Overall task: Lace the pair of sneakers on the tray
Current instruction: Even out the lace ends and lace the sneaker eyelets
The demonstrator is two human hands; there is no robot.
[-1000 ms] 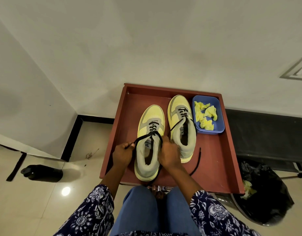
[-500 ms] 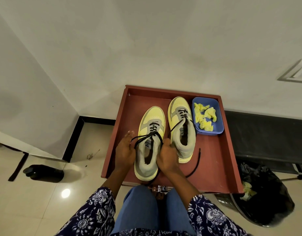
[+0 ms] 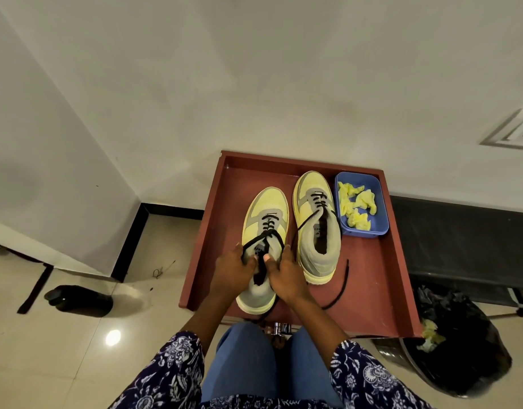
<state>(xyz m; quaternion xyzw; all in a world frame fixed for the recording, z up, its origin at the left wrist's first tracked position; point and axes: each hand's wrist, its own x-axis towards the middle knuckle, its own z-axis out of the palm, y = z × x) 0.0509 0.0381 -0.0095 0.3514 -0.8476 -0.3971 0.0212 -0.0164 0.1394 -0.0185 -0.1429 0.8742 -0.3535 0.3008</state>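
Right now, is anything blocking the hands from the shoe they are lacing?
Nothing visible is in the way. The left hand and right hand are already on the near sneaker, holding its black lace. The other sneaker and the blue tub sit off to the right.

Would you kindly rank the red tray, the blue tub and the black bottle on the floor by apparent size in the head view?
Largest to smallest:
1. red tray
2. blue tub and black bottle: they look alike in extent, so I leave them unranked.
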